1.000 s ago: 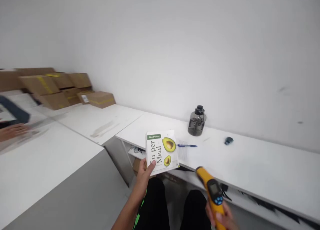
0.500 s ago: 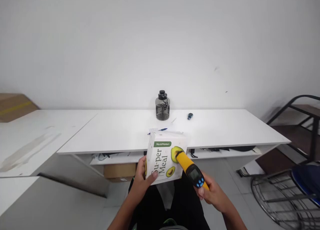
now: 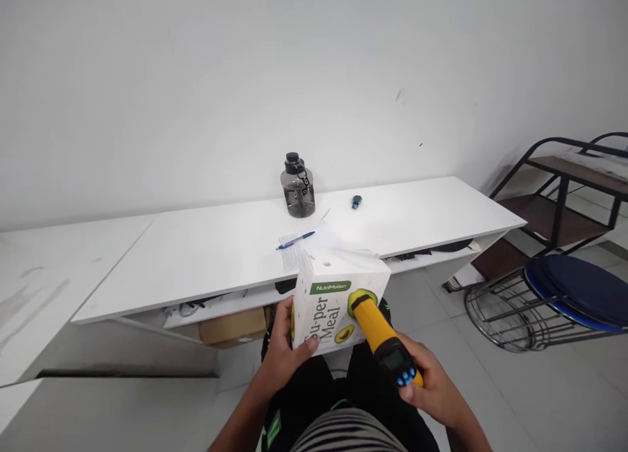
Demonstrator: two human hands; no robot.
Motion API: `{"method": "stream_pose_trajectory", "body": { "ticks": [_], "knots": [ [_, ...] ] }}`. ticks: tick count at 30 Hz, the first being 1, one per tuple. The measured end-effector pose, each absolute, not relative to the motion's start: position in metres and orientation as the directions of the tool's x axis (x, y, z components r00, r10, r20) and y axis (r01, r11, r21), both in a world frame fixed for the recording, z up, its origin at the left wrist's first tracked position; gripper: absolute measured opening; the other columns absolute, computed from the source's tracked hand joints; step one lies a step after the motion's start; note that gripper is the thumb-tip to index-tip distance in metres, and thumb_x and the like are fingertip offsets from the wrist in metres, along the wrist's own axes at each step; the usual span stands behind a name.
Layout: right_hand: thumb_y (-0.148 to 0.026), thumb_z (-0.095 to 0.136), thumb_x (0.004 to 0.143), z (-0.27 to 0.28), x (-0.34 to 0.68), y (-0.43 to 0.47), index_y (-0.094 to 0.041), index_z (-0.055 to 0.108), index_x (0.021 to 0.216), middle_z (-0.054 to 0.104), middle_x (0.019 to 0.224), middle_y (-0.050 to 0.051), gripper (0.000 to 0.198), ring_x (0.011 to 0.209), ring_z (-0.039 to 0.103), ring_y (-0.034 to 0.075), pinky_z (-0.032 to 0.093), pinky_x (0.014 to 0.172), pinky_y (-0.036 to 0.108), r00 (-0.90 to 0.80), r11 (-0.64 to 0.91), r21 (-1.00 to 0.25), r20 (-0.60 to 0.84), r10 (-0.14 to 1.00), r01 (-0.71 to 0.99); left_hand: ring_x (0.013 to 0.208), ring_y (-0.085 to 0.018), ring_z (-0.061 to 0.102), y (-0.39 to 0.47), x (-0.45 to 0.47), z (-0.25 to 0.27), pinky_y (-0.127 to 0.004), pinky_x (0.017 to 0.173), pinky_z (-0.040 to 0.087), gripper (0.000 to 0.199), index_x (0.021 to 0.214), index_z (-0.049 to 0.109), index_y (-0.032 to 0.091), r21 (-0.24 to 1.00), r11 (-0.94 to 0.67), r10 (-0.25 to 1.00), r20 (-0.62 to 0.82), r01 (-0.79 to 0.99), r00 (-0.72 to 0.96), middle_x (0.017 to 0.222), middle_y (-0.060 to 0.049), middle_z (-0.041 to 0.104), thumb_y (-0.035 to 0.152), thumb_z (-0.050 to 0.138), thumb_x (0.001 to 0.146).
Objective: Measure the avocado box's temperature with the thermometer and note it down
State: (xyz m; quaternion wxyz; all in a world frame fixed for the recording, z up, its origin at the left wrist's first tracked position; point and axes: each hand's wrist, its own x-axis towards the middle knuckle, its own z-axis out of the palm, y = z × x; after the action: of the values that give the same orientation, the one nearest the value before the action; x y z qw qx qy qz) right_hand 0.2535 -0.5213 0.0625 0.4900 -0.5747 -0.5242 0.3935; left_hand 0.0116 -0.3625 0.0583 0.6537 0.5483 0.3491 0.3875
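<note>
My left hand (image 3: 288, 344) grips a white box (image 3: 321, 314) by its left side, thumb on the front and fingers around the edge. The box is printed "NutriMotion" and "Su-per Meal" with avocado pictures, and is held tilted above my lap. In my right hand (image 3: 429, 380) is a yellow and black infrared thermometer (image 3: 377, 328), my fingers wrapped around its handle. Its nose points at the upper avocado picture on the box front; whether it touches the card I cannot tell. A small dark screen and blue buttons face me.
A white desk (image 3: 206, 243) runs along the wall. On it are a dark water bottle (image 3: 298, 193), a blue pen (image 3: 295, 241) over a printed paper (image 3: 290, 259), and a small dark object (image 3: 356, 201). A blue stool (image 3: 579, 288) and a metal-framed rack (image 3: 559, 184) stand right.
My view has turned to the right and tilted, so more of the stool and rack shows. Both hands keep their hold on the box and thermometer, whose nose still faces the avocado picture.
</note>
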Motion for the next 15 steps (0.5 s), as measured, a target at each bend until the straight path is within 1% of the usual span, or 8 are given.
{"method": "stream_pose_trajectory", "body": {
  "ticks": [3, 5, 7, 12, 15],
  "knots": [
    [-0.067, 0.068, 0.072, 0.060, 0.257, -0.520, -0.026, 0.060, 0.135, 0.069, 0.110, 0.011, 0.075, 0.093, 0.064, 0.031, 0.050, 0.084, 0.043, 0.139, 0.028, -0.975, 0.060, 0.988, 0.222, 0.117, -0.031, 0.061, -0.363, 0.012, 0.056, -0.041, 0.094, 0.053, 0.079, 0.133, 0.039, 0.028, 0.989, 0.076, 0.895, -0.012, -0.127, 0.446, 0.132, -0.010, 0.057, 0.040, 0.081, 0.067],
    [-0.067, 0.069, 0.072, 0.060, 0.260, -0.519, -0.026, 0.061, 0.133, 0.069, 0.110, 0.011, 0.074, 0.094, 0.064, 0.031, 0.050, 0.086, 0.042, 0.136, 0.030, -0.974, 0.062, 0.989, 0.225, 0.116, -0.031, 0.061, -0.365, 0.013, 0.054, -0.040, 0.093, 0.054, 0.080, 0.132, 0.039, 0.028, 0.988, 0.079, 0.901, -0.014, -0.132, 0.433, 0.132, -0.010, 0.056, 0.040, 0.081, 0.065],
    [-0.066, 0.069, 0.072, 0.062, 0.264, -0.516, -0.025, 0.063, 0.130, 0.069, 0.107, 0.011, 0.071, 0.092, 0.063, 0.029, 0.050, 0.084, 0.040, 0.110, 0.038, -0.972, 0.065, 0.992, 0.231, 0.116, -0.031, 0.061, -0.366, 0.014, 0.052, -0.040, 0.091, 0.054, 0.082, 0.132, 0.040, 0.028, 0.987, 0.083, 0.908, -0.019, -0.135, 0.418, 0.133, -0.011, 0.056, 0.039, 0.083, 0.063],
    [-0.067, 0.064, 0.076, 0.067, 0.268, -0.508, -0.025, 0.065, 0.124, 0.066, 0.091, 0.007, 0.064, 0.081, 0.061, 0.025, 0.049, 0.075, 0.034, -0.001, 0.047, -0.979, 0.047, 0.999, 0.199, 0.117, -0.032, 0.060, -0.370, 0.015, 0.050, -0.039, 0.091, 0.054, 0.082, 0.132, 0.042, 0.027, 0.987, 0.062, 0.925, -0.002, -0.147, 0.381, 0.133, -0.011, 0.057, 0.038, 0.083, 0.062],
    [-0.067, 0.067, 0.074, 0.064, 0.266, -0.500, -0.024, 0.065, 0.123, 0.064, 0.081, 0.005, 0.065, 0.075, 0.059, 0.023, 0.050, 0.069, 0.033, 0.018, 0.011, -0.992, 0.013, 1.000, 0.128, 0.113, -0.030, 0.062, -0.372, 0.014, 0.050, -0.039, 0.091, 0.054, 0.078, 0.129, 0.045, 0.026, 0.986, 0.084, 0.947, -0.034, -0.144, 0.320, 0.129, -0.011, 0.060, 0.039, 0.083, 0.062]
  ]
}}
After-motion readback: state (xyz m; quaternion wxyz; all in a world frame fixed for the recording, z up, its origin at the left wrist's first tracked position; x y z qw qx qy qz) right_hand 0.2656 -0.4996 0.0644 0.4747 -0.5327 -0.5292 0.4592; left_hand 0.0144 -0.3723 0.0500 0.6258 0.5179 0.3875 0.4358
